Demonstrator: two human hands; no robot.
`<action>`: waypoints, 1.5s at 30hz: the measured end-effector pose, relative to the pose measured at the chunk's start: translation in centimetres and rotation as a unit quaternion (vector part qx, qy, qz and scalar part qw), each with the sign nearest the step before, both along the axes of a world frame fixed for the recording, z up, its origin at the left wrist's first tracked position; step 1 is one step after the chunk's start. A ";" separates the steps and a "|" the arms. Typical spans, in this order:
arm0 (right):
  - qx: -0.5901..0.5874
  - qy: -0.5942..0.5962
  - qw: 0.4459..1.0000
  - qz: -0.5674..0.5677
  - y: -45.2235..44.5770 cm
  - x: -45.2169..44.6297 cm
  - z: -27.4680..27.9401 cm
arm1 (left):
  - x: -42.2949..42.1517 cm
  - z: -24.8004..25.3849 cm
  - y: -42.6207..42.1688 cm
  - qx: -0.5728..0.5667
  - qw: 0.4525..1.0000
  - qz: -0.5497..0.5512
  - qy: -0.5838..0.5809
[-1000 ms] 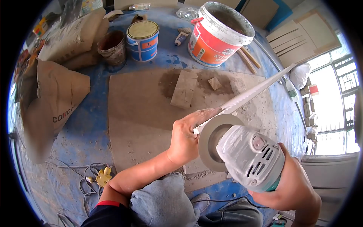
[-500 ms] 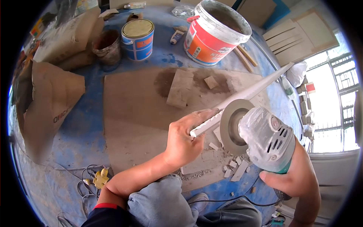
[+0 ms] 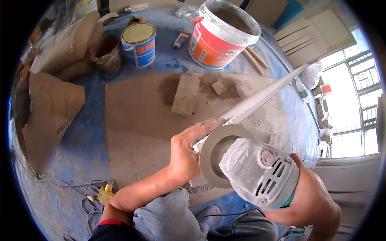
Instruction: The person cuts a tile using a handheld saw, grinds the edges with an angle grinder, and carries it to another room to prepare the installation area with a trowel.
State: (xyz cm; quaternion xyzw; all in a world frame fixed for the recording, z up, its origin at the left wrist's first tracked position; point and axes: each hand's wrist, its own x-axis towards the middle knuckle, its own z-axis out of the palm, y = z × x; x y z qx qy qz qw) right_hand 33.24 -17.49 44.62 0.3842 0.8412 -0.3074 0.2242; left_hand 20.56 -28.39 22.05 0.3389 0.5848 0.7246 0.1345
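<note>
My left hand (image 3: 187,148) is closed around the near end of a long, pale tile strip (image 3: 257,100), which slants away to the upper right. In my right hand (image 3: 309,197) is a dusty angle grinder (image 3: 259,170), its fingers wrapped round the body. The round grinding disc (image 3: 209,156) stands right by the strip's near end, close to my left fingers, and covers part of that end. Whether the disc touches the strip or spins, I cannot tell.
A dusty board (image 3: 136,132) lies on the blue floor covering (image 3: 90,140), with a tile piece (image 3: 185,94) on it. Behind stand a large bucket (image 3: 213,44), a paint can (image 3: 138,46) and a dirty pot (image 3: 106,54). A yellow plug (image 3: 105,194) with cables lies lower left.
The grinder has moved left and looks larger, so its disc now covers more of the strip's near end. My left hand still holds the strip. The whole view has shifted slightly.
</note>
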 end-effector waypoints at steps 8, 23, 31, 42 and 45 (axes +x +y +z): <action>-0.015 0.108 0.994 0.000 3.2 1.0 -0.3 | 0.1 -0.2 0.1 -0.021 0.999 0.020 0.028; -0.025 -0.006 0.998 0.053 2.7 1.1 0.2 | 0.1 0.0 0.3 -0.011 0.998 0.034 0.054; 0.029 -0.015 0.998 0.054 2.8 0.8 0.0 | 0.0 0.0 0.2 -0.013 0.998 0.034 0.053; 0.033 0.176 0.982 0.052 7.2 2.2 -1.1 | 0.3 0.2 0.4 -0.026 0.996 0.063 0.065; 0.017 0.193 0.980 0.053 8.4 2.7 -1.3 | 0.3 0.2 0.4 -0.031 0.995 0.062 0.067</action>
